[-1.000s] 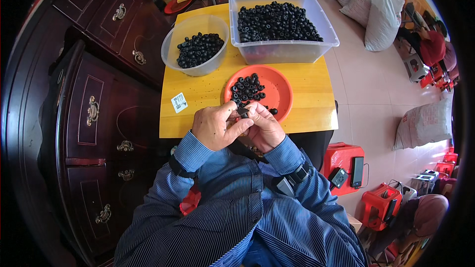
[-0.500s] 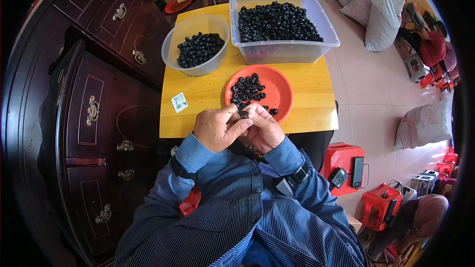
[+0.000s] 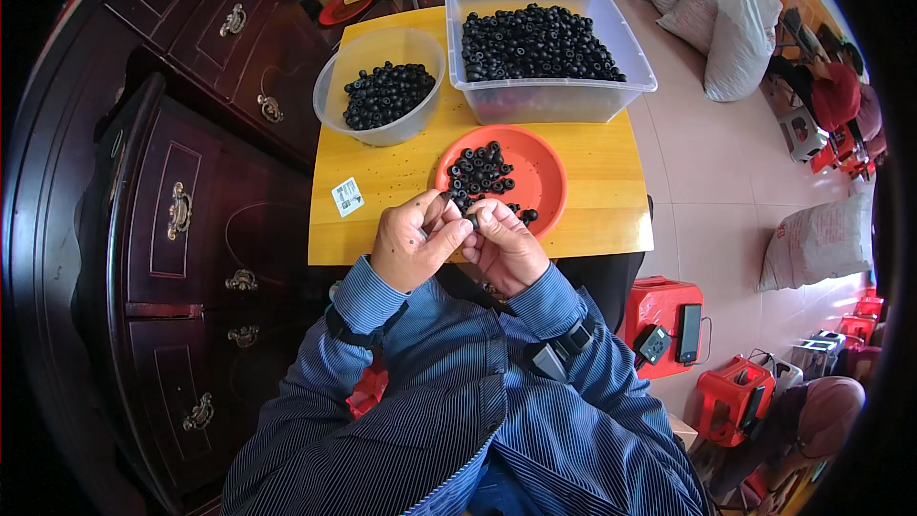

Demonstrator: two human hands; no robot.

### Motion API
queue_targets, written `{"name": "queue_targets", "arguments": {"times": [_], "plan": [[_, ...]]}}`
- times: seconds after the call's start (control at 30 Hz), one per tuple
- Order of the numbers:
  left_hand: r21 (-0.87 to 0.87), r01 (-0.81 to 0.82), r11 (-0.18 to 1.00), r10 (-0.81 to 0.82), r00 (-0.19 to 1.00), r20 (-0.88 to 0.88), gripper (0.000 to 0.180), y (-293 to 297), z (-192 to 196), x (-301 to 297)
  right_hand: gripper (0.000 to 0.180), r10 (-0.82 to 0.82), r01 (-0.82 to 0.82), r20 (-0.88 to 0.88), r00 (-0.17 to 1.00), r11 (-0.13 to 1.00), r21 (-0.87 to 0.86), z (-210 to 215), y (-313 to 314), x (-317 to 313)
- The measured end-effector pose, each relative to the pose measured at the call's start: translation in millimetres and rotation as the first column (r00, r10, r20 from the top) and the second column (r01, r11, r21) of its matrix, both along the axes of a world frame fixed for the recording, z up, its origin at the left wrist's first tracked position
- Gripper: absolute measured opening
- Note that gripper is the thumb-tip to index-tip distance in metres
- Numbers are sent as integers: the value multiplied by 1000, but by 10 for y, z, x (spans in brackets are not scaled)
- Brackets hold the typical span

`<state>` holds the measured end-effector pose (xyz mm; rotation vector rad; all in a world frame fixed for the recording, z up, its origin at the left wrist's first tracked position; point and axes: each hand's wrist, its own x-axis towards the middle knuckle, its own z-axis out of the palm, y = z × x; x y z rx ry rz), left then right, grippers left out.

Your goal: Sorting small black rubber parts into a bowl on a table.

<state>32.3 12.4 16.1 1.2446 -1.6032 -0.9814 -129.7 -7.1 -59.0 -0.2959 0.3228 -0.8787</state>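
Above the near rim of an orange-red plate [image 3: 544, 182], my two hands meet at the fingertips. Between the thumb and forefinger of my right hand [image 3: 516, 250] is a small round black piece [image 3: 472, 221], mostly covered by the fingers. My left hand [image 3: 406, 247] is closed in a pinch, its thumb tip against that piece; whether its fingers hold anything more is hidden. On the plate lie several loose black pieces [image 3: 480, 169], rounded and hollow, with ring-like openings, mostly at its left side.
A round translucent tub [image 3: 389, 135] and a larger rectangular clear bin [image 3: 544, 105], both with black pieces, stand farther back on the yellow table [image 3: 602, 215]. A white label [image 3: 347, 197] lies at left. Dark drawers [image 3: 191, 229] flank the left; a red stool [image 3: 659, 301] stands at right.
My left fingers have shifted and opened slightly, the forefinger lifting off the black piece. The piece stays at my right fingertips, and the right hand has barely moved.
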Motion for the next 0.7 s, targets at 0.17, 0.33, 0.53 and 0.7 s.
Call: {"name": "queue_targets", "arguments": {"times": [0.17,0.33,0.53,0.7], "plan": [[99,29,995,-23,998,-56,14,-16,-11,2,11,-7,5,-38,999,999,-43,15,4,-3],[99,41,994,-29,993,-114,12,-39,-197,77,11,0,-2,-65,998,1000,-31,-5,9,2],[133,52,990,-48,998,-33,16,-39,-119,99,11,12,-13,-59,998,1000,-15,-5,14,5],[142,54,988,-46,997,-62,21,-50,-144,89,11,21,-21,-39,999,1000,-15,-24,21,27]]}}
